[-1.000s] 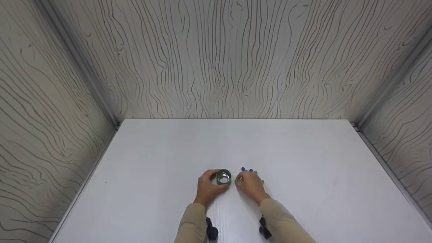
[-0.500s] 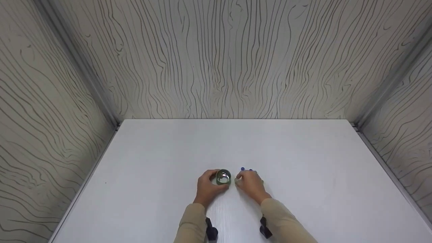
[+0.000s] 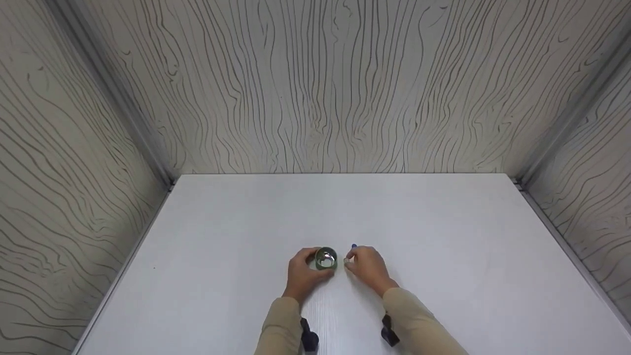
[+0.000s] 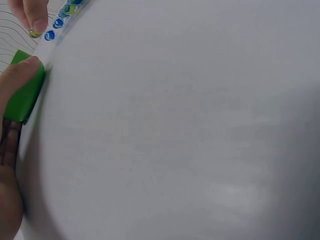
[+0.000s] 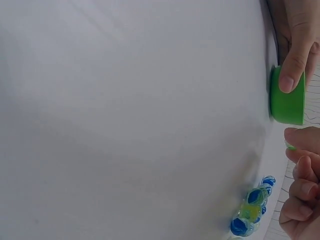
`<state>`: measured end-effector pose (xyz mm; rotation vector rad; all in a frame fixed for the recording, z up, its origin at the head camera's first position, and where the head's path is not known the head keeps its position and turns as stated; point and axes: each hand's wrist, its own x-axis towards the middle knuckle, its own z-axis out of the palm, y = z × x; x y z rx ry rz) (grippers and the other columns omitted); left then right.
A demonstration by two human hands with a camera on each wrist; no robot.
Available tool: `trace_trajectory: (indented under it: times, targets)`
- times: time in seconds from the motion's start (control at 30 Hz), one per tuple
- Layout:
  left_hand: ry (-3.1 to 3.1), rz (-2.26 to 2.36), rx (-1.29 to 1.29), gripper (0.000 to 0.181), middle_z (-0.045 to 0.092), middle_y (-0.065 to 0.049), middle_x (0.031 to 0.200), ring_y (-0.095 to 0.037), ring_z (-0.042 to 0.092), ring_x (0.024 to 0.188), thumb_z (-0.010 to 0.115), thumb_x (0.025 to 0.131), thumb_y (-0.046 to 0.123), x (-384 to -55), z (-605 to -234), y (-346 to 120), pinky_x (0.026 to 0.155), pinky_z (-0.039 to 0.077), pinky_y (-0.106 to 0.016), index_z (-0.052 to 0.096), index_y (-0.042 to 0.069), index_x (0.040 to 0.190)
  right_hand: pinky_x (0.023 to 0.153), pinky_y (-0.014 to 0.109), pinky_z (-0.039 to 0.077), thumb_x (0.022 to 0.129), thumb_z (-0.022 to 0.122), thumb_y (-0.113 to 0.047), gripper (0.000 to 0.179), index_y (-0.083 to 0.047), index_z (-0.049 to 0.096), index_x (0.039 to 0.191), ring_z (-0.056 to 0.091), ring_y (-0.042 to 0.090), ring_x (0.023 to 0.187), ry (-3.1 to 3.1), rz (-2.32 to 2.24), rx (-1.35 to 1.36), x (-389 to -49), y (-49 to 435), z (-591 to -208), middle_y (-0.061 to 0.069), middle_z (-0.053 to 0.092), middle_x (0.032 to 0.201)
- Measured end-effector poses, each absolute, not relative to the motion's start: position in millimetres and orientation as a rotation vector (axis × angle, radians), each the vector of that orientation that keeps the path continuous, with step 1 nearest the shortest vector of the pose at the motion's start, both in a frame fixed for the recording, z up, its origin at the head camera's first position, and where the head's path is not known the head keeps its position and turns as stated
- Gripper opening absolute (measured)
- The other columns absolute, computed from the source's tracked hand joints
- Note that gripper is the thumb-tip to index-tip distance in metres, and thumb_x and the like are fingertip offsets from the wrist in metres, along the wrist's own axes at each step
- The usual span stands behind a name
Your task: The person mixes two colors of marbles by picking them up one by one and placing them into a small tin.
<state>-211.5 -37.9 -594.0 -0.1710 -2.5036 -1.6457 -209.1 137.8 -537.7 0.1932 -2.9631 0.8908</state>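
My left hand (image 3: 301, 274) grips a small round green cup (image 4: 26, 94), which stands upright on the white table with its shiny inside showing from above. The thumb lies along its near wall in both wrist views. Just to the right of the cup, my right hand (image 3: 369, 268) pinches a yellow-green glass marble (image 4: 34, 33) between thumb and fingertip. That hand is close beside the cup (image 5: 287, 102), apart from it. Several blue and green marbles (image 5: 242, 226) lie in a cluster by the right hand. From the head view, the hand hides all but one blue marble (image 3: 354, 245).
The white table (image 3: 236, 222) reaches back to a wall panel (image 3: 315, 88) with a wood-grain pattern. Similar panels stand at left and right, with grey posts (image 3: 113, 93) in the corners. Dark wrist cameras (image 3: 309, 340) sit at both sleeves.
My right hand has shifted slightly, lifting the pinched marble a little, and now covers more of the loose marbles. The left hand and the cup have stayed in place.
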Motion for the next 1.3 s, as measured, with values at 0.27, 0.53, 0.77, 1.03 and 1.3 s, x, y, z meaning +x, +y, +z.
trace_trajectory:
  times: [0.27,0.53,0.77,1.03,1.3]
  targets:
    - [-2.487,-1.648,-0.204,0.055,0.070,-0.003,0.112,-0.022,0.065,0.112,0.086,0.065,0.024,-213.0,-594.3,-38.9,0.104,0.052,-0.035,0.065,0.010,0.114,0.061,0.027,0.049,0.079,0.074,-0.008,0.008,-0.004,0.073,0.086,0.052,0.011,0.068,-2.916,0.851,0.235,-211.2,140.1,-534.2,0.006,0.069,0.079]
    - [-2.496,-1.646,-0.179,0.055,0.070,-0.002,0.112,-0.021,0.064,0.113,0.085,0.066,0.024,-211.4,-592.8,-38.8,0.105,0.052,-0.035,0.065,0.011,0.115,0.058,0.023,0.043,0.079,0.075,-0.011,0.009,-0.005,0.072,0.087,0.048,0.009,0.066,-2.926,0.836,0.241,-211.7,137.2,-529.3,0.003,0.064,0.072]
    - [-2.496,-1.627,-0.178,0.056,0.070,-0.002,0.112,-0.021,0.065,0.112,0.086,0.065,0.024,-211.8,-592.9,-38.2,0.104,0.052,-0.036,0.065,0.010,0.115,0.059,0.023,0.046,0.079,0.075,-0.010,0.010,-0.006,0.072,0.087,0.049,0.009,0.067,-2.916,0.847,0.253,-210.4,134.4,-524.1,0.004,0.066,0.075]
    - [-2.485,-1.630,-0.209,0.055,0.070,-0.003,0.112,-0.021,0.065,0.111,0.086,0.066,0.025,-212.8,-593.5,-38.4,0.103,0.053,-0.036,0.065,0.010,0.114,0.056,0.019,0.040,0.079,0.075,-0.012,0.011,-0.006,0.073,0.088,0.045,0.008,0.064,-2.923,0.856,0.268,-211.3,132.1,-523.3,0.002,0.061,0.071]
    - [-2.463,-1.600,-0.231,0.055,0.070,-0.004,0.110,-0.023,0.066,0.109,0.086,0.066,0.027,-213.5,-596.0,-39.1,0.102,0.054,-0.036,0.065,0.009,0.113,0.050,0.016,0.034,0.080,0.075,-0.012,0.012,-0.006,0.073,0.089,0.041,0.007,0.060,-2.940,0.877,0.272,-212.1,130.0,-521.7,0.000,0.056,0.066]
